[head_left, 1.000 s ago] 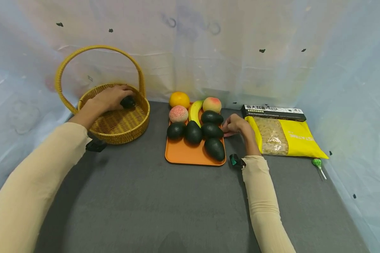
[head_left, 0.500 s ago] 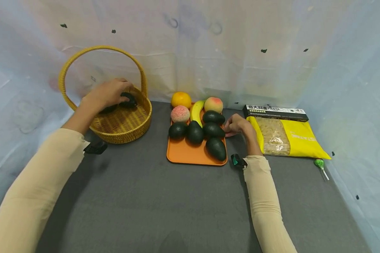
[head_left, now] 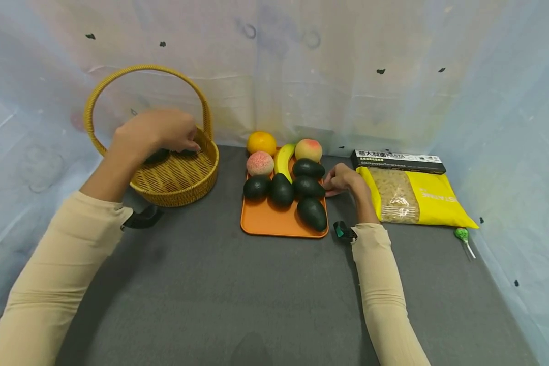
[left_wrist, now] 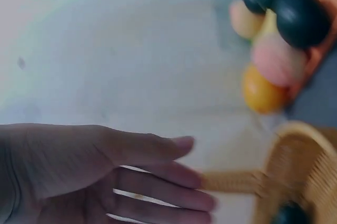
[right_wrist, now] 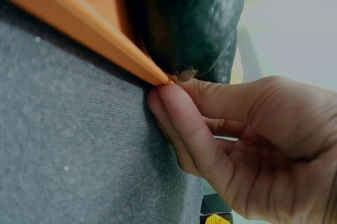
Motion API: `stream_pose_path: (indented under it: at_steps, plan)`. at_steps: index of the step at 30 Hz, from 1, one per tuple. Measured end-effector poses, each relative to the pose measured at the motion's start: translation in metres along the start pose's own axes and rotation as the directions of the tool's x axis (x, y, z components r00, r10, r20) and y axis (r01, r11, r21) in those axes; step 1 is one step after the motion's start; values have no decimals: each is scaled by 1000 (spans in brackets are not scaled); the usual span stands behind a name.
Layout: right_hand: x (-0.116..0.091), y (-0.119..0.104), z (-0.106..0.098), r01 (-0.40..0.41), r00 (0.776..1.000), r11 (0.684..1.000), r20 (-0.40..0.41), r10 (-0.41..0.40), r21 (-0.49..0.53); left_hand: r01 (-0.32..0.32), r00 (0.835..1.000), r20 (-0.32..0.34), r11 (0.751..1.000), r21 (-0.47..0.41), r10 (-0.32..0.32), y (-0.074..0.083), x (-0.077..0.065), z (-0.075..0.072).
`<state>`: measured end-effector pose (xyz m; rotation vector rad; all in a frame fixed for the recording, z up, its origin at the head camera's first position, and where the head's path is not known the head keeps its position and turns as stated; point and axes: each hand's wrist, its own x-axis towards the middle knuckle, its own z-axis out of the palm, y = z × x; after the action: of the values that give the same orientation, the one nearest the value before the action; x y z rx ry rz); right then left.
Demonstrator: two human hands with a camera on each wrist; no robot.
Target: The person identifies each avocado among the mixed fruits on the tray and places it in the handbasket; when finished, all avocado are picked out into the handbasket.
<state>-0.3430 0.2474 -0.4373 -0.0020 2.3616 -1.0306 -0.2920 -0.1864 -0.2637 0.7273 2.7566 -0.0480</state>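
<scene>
My left hand [head_left: 162, 129] is over the wicker basket [head_left: 176, 199], fingers extended and nothing in them, as the left wrist view shows. Inside the basket lie dark green avocados [head_left: 157, 156], partly covered by that hand. With thumb and fingers my right hand [head_left: 344, 179] pinches the right rim of the orange tray [head_left: 267, 221]; the right wrist view shows the rim [right_wrist: 142, 66] between the fingertips, close beside an avocado [right_wrist: 189, 23]. The tray carries several avocados [head_left: 281, 190], a banana [head_left: 282, 161], an orange [head_left: 262, 143] and two peaches [head_left: 308, 150].
Right of the tray lie a yellow pasta bag [head_left: 432, 198] and a black pasta box [head_left: 398, 161]. A green lollipop [head_left: 461, 234] rests near the right edge. Pale plastic sheeting [head_left: 293, 91] hangs behind and at both sides. The basket's tall handle [head_left: 146, 67] arches above it.
My left hand has let go of the avocado in the basket and risen, turning slightly towards me. My right hand has stayed at the tray's rim.
</scene>
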Motion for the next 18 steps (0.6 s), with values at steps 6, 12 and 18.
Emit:
stream_pose_path:
  at_steps: [6, 12, 18]
  plan:
    - [1, 1, 3, 2, 1000, 1000, -15, -2, -6, -116, 991, 69, 993, 19, 115, 45, -13, -20]
    - [1, 0, 2, -2, 1000, 1000, -21, 2, -15, -250, 968, 50, 967, 46, 248, 83, -12, -24]
    - [1, -1, 0, 4, 1000, 999, -20, -5, -33, -419, 885, -162, 898, 133, 437, 108, 7, -1]
